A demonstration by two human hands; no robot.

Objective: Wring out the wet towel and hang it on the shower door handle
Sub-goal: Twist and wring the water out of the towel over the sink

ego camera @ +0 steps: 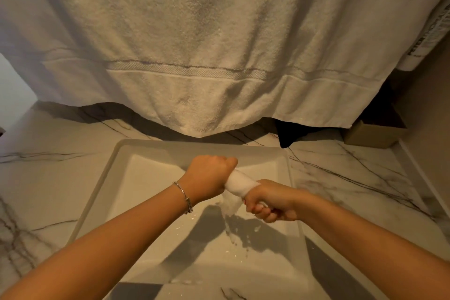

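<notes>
Both hands [243,192] twist the wet towel [239,182] — above the sink [102,178].

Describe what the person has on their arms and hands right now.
Both forearms are bare, with no sleeves in view and no gloves. The left wrist carries a thin silver bangle. The left hand shows no rings that I can make out. The right hand has reddish-painted fingernails.

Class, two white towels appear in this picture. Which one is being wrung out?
The small rolled towel, twisted between the left hand and right hand over the basin, dripping water. The large towel merely hangs flat behind, untouched.
</notes>
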